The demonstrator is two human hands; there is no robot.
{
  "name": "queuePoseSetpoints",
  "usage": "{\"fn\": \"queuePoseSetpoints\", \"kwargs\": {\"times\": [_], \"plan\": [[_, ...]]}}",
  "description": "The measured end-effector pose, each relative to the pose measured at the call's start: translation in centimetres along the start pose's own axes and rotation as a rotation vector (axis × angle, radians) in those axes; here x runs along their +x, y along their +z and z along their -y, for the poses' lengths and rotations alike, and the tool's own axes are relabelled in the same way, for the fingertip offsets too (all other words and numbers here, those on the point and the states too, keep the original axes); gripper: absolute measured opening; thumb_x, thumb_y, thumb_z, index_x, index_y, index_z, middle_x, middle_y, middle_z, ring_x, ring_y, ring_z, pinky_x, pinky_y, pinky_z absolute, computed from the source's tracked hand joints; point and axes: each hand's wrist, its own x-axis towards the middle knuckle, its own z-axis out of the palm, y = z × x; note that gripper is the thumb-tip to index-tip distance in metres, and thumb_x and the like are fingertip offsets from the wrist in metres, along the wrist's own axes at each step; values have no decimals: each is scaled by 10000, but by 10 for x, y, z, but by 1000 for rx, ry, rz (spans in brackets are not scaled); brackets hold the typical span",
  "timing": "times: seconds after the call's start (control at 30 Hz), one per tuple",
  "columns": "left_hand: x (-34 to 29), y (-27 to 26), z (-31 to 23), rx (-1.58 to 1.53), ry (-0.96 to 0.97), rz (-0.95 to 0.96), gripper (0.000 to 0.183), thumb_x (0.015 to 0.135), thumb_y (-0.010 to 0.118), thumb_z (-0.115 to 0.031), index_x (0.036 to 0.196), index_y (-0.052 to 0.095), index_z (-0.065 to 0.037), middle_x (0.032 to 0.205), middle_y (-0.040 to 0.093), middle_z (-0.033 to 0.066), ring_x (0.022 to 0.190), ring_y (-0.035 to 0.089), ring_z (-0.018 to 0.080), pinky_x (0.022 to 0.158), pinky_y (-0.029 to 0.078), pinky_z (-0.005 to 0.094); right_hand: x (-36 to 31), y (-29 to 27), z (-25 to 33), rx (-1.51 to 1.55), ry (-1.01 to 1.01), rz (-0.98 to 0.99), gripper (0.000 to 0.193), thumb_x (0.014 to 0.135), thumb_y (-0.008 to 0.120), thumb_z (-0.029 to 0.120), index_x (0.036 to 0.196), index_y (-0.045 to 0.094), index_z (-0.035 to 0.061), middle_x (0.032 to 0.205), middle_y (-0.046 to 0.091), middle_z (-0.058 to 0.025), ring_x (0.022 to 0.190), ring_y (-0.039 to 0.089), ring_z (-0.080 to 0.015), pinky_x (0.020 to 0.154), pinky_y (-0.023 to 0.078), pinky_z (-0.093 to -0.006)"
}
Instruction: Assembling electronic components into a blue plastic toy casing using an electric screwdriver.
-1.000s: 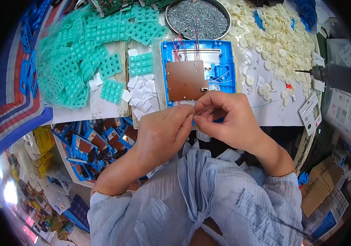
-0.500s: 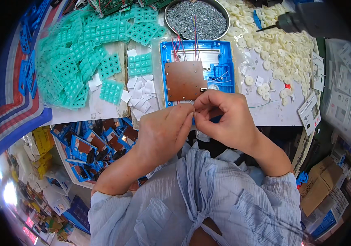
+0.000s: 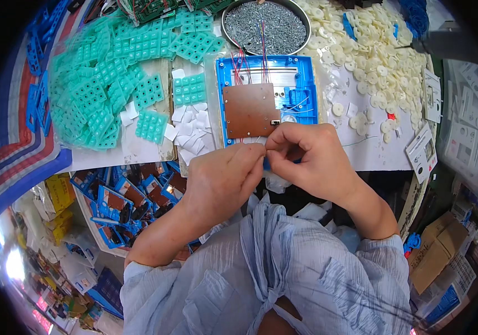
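Note:
My left hand (image 3: 220,177) and my right hand (image 3: 316,162) meet fingertip to fingertip at the near edge of a blue plastic housing (image 3: 309,70). Both are closed in a pinch; whatever lies between the fingertips is too small to make out. A brown circuit board (image 3: 248,109) rests in the housing, with a small black-and-white switch (image 3: 275,122) at its near right corner. Thin red wires (image 3: 241,64) rise from the housing beyond the board. White wires (image 3: 300,106) curve to its right. My fingers cover part of the housing's near side.
Green keypad sheets (image 3: 105,78) heap up at the left, beside white paper squares (image 3: 194,131). A round pan of screws (image 3: 265,28) stands behind the housing. Cream plastic discs (image 3: 373,61) spread rightward under a dark power tool (image 3: 451,43). A bin of blue assemblies (image 3: 133,195) sits below left.
Both hands stay pinched together, with only a slight shift of the fingers. The dark power tool at the upper right has swung to the right, away from the discs.

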Motion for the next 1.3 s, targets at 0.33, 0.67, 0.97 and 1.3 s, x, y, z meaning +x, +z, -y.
{"fn": "queuePoseSetpoints", "kwargs": {"times": [0.33, 0.67, 0.97, 1.3], "plan": [[16, -22, -8, -310, -376, 246, 99, 901, 705, -39, 968, 652, 10, 756, 652, -2, 574, 550, 5, 513, 430, 220, -3, 2, -7, 158, 29, -40, 105, 842, 721, 52, 917, 699, -18, 767, 714, -55, 709, 698, -98, 665, 567, -247], [21, -25, -3, -407, -500, 333, 137, 917, 739, -77, 960, 642, 9, 791, 679, 13, 583, 628, 38, 501, 462, 189, -5, -2, -8, 230, 58, 16, 99, 866, 717, 50, 924, 695, -27, 788, 716, -62, 729, 697, -92, 667, 557, -238], [34, -35, -1, -506, -639, 431, 144, 923, 741, -77, 961, 632, 8, 776, 682, 3, 591, 652, 44, 506, 467, 183, -2, -2, -13, 208, 14, 70, 68, 908, 694, 39, 937, 697, -22, 782, 707, -69, 697, 666, -83, 632, 529, -238], [14, -23, 3, -438, -489, 296, 98, 907, 709, 5, 955, 625, 3, 934, 679, 28, 603, 592, 9, 538, 446, 173, -5, -2, -6, 53, -102, 12, 92, 855, 705, 39, 923, 684, -19, 805, 701, -112, 699, 694, -166, 620, 532, -291]]}}
